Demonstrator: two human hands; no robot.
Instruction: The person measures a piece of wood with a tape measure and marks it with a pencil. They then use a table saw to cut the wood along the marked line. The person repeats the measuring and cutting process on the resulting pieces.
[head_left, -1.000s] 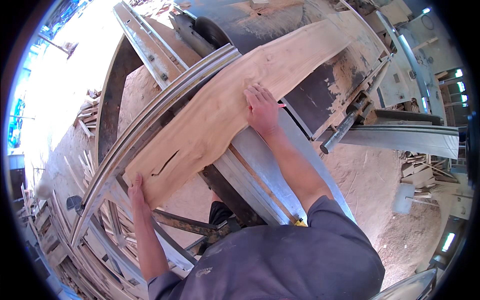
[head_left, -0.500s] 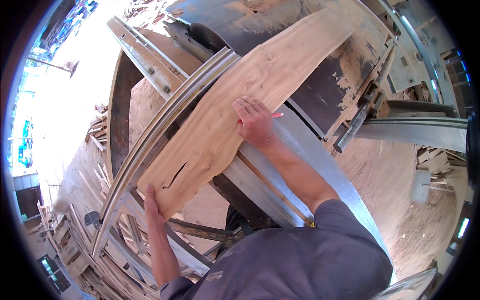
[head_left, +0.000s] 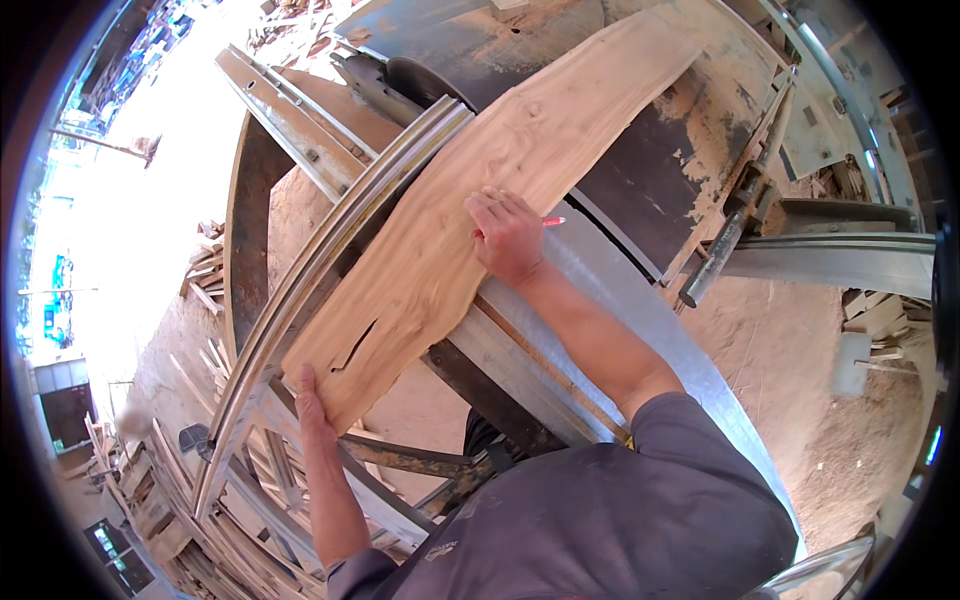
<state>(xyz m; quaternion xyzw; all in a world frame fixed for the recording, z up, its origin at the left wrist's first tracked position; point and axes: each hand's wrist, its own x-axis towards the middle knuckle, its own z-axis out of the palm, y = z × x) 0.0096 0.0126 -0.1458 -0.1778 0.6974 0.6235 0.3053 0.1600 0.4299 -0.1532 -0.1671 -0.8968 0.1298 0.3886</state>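
Observation:
A long pale wooden board [head_left: 440, 240] with wavy edges lies slantwise across the machine's table, from near left to far right. It has a narrow dark crack [head_left: 354, 346] toward its near end. My left hand [head_left: 314, 402] holds that end at the corner, thumb on top and the other fingers hidden beneath. Around the middle of the board, my right hand [head_left: 507, 235] rests on the surface with curled fingers. A thin red pencil [head_left: 553, 221] is gripped in it, one end sticking out to the right.
Beyond the board stands a dark round saw blade [head_left: 418, 78]. Curved-looking metal rails [head_left: 330, 232] run along the board's left side. A metal bar [head_left: 712, 268] juts out at the right. Wood offcuts [head_left: 205, 262] are piled on the dusty floor, more at lower left.
The whole view has shifted slightly. Both hands keep their places on the board, and the red pencil stays in my right hand.

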